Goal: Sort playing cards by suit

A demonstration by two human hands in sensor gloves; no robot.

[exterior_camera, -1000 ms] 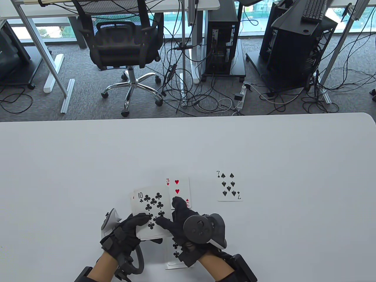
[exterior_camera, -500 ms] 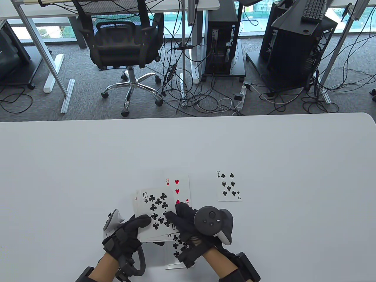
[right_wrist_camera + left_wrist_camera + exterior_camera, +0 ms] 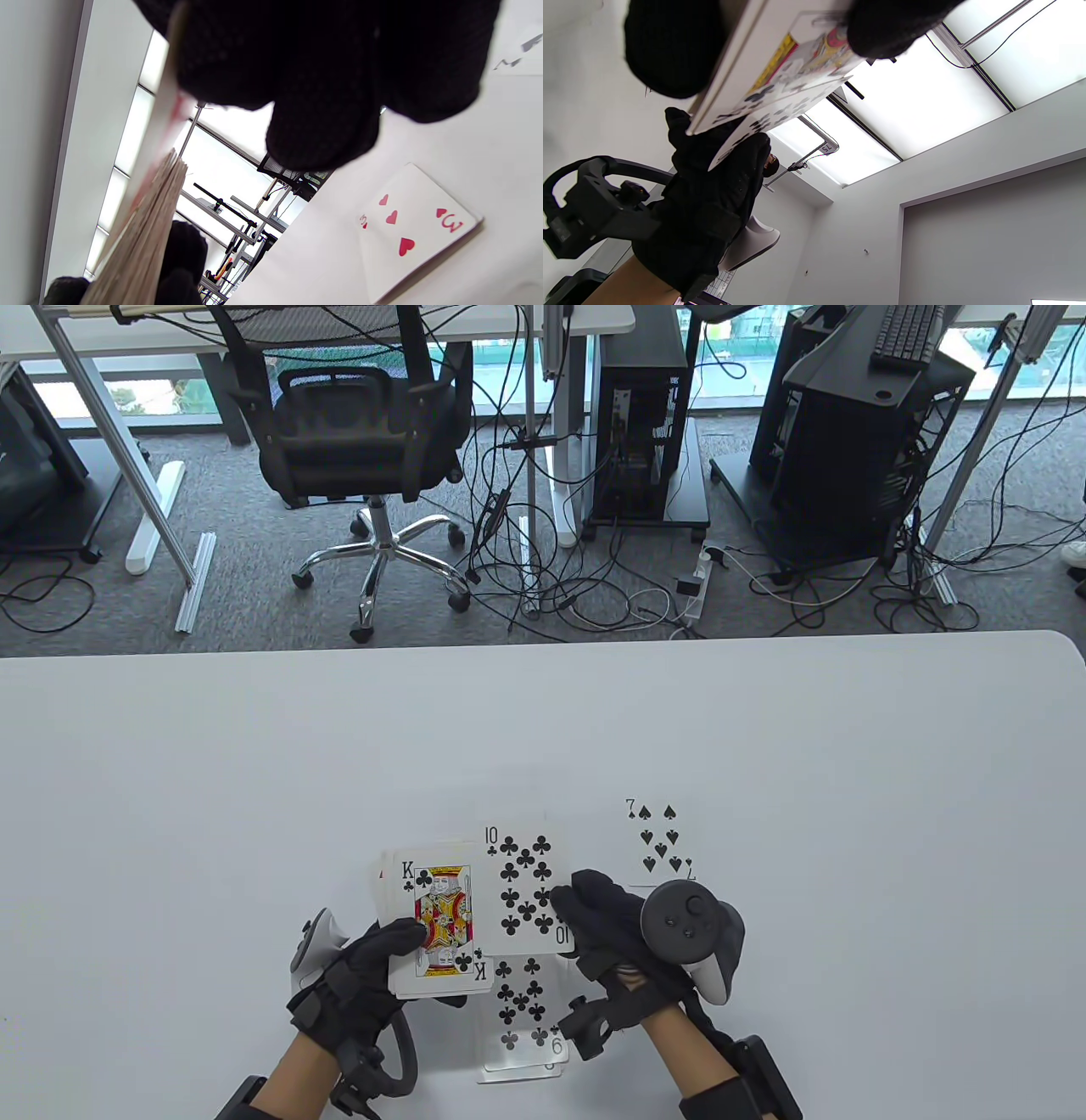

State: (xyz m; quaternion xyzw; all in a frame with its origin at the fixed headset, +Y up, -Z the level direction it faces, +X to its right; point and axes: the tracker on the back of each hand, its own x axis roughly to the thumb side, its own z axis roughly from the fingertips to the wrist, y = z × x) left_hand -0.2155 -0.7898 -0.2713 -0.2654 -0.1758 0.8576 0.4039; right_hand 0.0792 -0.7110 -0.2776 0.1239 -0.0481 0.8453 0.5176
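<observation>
Nearest the person, a face-up clubs card [image 3: 526, 1010], its corner index reading 9 as far as can be made out, lies on the white table [image 3: 254, 780] on top of at least one other card; this is judged to be the clubs pile.

Above it, the left hand [image 3: 361, 976] grips the face-up white deck of playing cards [image 3: 428, 920], thumb curled across the top card and fingers beneath. The top card now reads "K" with a club pip, a yellow-and-red court figure between the indices. Half a second earlier the 10 of clubs covered the deck.

The right hand [image 3: 607, 929] now pinches that ten-of-clubs playing card [image 3: 526, 891] by its lower right corner, clear of the deck and to its right. The index "10" reads at both corners. In the table view the card hides the three-of-hearts playing card [image 3: 413, 228], which the right wrist view shows flat on the table beneath, index "3" legible.

Consequence: the deck's top card is separated. As a club, it is judged to belong on the near clubs pile, not on the heart below it.

Farther right, the seven-of-spades playing card [image 3: 662, 840] lies flat, index "7" legible.

No brand text is readable.
</observation>
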